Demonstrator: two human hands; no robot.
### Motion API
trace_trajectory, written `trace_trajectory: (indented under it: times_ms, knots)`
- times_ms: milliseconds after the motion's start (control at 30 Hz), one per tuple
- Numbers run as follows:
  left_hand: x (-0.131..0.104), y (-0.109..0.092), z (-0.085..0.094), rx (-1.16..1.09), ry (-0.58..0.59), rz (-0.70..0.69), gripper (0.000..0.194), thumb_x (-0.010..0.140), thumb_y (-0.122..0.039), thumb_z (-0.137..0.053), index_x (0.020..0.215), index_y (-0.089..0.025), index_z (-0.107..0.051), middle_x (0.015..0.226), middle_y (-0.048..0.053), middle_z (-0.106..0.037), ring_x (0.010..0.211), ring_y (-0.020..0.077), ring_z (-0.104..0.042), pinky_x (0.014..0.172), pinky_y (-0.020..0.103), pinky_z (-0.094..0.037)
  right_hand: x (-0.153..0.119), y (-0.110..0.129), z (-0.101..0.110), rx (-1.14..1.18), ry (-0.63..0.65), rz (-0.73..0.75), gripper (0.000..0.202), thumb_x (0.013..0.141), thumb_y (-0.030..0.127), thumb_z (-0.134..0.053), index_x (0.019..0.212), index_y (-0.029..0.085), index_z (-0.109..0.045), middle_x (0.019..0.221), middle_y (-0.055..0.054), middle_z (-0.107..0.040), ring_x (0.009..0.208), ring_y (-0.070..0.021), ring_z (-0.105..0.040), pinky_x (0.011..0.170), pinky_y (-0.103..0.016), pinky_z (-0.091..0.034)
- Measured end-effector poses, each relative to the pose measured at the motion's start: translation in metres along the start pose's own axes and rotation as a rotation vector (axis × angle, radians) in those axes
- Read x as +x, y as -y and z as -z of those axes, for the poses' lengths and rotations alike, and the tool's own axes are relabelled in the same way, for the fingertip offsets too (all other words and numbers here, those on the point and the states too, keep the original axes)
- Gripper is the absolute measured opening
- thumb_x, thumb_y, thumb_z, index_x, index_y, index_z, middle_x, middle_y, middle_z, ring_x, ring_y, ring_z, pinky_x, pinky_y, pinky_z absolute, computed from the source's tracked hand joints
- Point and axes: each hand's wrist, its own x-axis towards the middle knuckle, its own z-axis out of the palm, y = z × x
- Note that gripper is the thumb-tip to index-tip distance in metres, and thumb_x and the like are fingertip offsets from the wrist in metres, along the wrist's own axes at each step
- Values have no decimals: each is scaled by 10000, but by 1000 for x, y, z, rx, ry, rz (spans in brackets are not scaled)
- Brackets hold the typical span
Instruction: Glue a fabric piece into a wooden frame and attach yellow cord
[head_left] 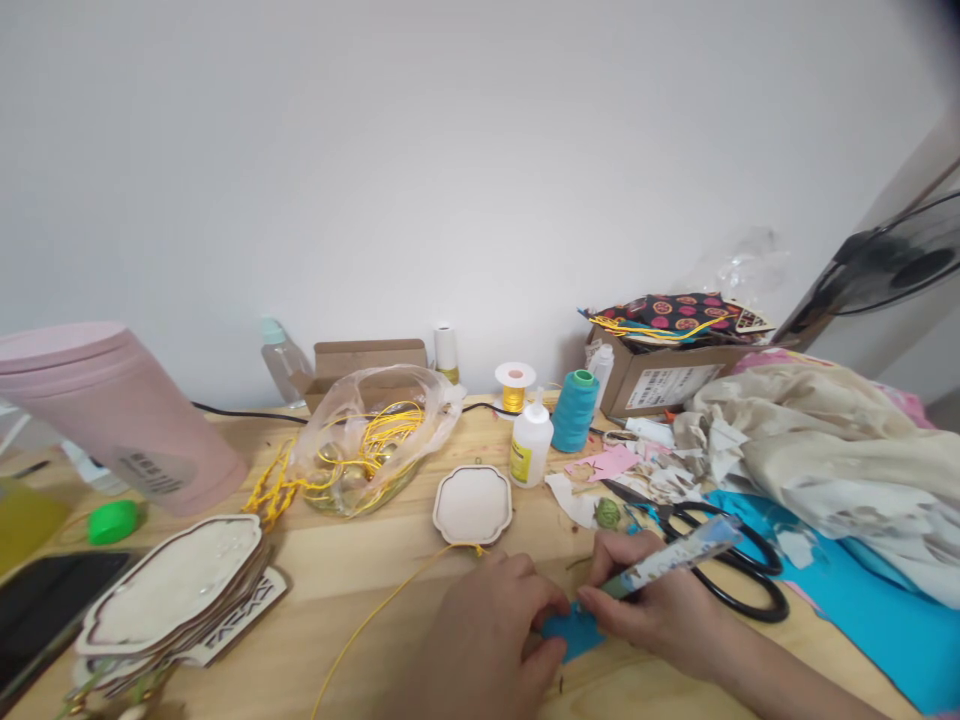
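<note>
A small blue piece [576, 632] lies on the wooden table at the bottom centre, between my hands. My left hand [499, 630] is closed around its left edge, with thumb and fingers pinching it. In my right hand [649, 605] is a pen with a patterned, clear-ended barrel [679, 558], its tip end down at the blue piece and hidden by the fingers. Beyond my left hand sits a cream scalloped plaque [472, 505] with a yellow cord [375, 610] at its lower edge. Black-handled scissors [750, 560] rest just right of my right hand.
A glue bottle [529, 450], teal thread cone [574, 412] and yellow spool [514, 388] stand behind. Left are a bag of cord [375, 440], stacked plaques [172, 590], a pink tumbler [142, 430] and a phone [52, 610]. Blue sheet [877, 610], cloth and a box [660, 375] lie right.
</note>
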Motion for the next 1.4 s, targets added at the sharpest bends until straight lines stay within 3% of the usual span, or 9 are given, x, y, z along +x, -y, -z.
trace_trajectory:
  times_ms: [233, 467, 767, 1233, 1400]
  knots:
    - [0, 1, -2, 6, -1, -4, 195, 680, -188, -495, 827, -254, -606, 795, -4, -565, 781, 165, -481, 635, 252, -338, 2, -2, 0, 4, -15, 1, 189, 667, 211, -535, 526, 172, -416, 462, 42, -429, 424, -64, -354, 384, -175, -258]
    - [1, 3, -1, 3, 3, -3, 204, 683, -201, -498, 848, -265, -600, 798, -7, -575, 775, 168, -485, 636, 256, -344, 2, 3, 7, 311, -31, -271, 237, 709, 353, -480, 578, 205, -349, 402, 90, -365, 291, -47, -323, 294, -163, -235]
    - [2, 5, -3, 14, -16, -17, 187, 686, -207, -495, 829, -265, -601, 785, -15, -562, 771, 157, -479, 631, 244, -334, 1, 2, 2, -39, -11, -6, 184, 684, 211, -523, 534, 169, -425, 474, 38, -440, 444, -69, -368, 408, -179, -285]
    - [2, 1, 0, 9, 12, -2, 214, 681, -184, -480, 839, -254, -608, 797, -3, -562, 773, 162, -480, 641, 254, -337, 0, 1, 2, -30, -19, 26, 188, 669, 215, -546, 522, 169, -439, 453, 45, -443, 429, -63, -362, 384, -168, -266]
    - [2, 1, -1, 15, 4, -4, 211, 680, -188, -487, 842, -253, -605, 798, -2, -566, 782, 165, -478, 635, 249, -338, 1, 3, 3, 67, 5, -70, 202, 682, 231, -532, 537, 174, -405, 456, 55, -412, 414, -55, -335, 377, -166, -259]
